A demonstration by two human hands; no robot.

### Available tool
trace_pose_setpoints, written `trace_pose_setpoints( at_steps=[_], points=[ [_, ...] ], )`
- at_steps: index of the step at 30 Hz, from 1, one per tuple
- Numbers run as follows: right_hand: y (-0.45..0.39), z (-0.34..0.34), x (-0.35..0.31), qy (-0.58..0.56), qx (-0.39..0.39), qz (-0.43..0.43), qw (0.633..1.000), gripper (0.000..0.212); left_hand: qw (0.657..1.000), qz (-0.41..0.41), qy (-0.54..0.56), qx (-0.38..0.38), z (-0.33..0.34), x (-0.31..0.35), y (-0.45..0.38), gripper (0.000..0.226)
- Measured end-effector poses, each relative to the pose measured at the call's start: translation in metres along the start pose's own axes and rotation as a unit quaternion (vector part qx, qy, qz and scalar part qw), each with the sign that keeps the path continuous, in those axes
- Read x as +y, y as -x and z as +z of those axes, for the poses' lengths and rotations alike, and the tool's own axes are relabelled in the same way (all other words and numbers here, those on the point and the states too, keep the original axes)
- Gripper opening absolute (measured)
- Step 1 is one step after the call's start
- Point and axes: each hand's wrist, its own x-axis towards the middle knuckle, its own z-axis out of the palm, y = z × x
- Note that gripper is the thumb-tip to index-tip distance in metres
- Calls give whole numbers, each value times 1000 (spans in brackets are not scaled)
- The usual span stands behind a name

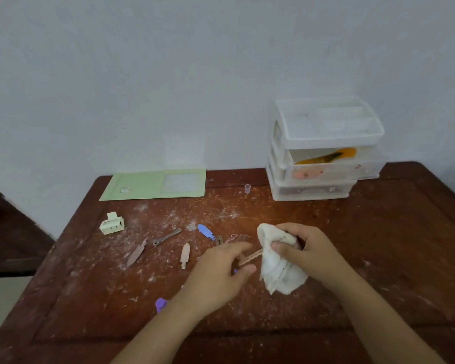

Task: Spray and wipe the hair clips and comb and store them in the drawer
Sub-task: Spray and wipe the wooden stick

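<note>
My left hand (222, 269) pinches a thin tan hair clip (250, 257) whose far end goes into the white cloth (279, 269). My right hand (304, 250) grips that cloth around the clip. Loose on the table lie a blue clip (205, 231), a pink clip (185, 254), a brownish clip (137, 254), a grey metal clip (166, 236) and a pale green claw clip (112, 223). A purple object (160, 303) peeks out under my left forearm. The clear drawer unit (323, 153) stands at the back right, its upper drawer pulled out with an orange item inside.
A green folder (155, 184) lies at the table's back edge against the wall. A small clear cap (247, 188) stands left of the drawer unit. The brown wooden table (378, 245) is scuffed with white marks.
</note>
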Motion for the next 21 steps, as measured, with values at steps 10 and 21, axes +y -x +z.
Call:
trace_pose_setpoints(
  at_steps=[10, 21],
  points=[
    [-4, 6, 4, 289, 190, -175, 922, 36, 987, -109, 112, 28, 5, 2, -8, 39],
    [0, 27, 29, 407, 208, -367, 811, 26, 901, -181, 393, -24, 0, 12, 1, 35]
  ],
)
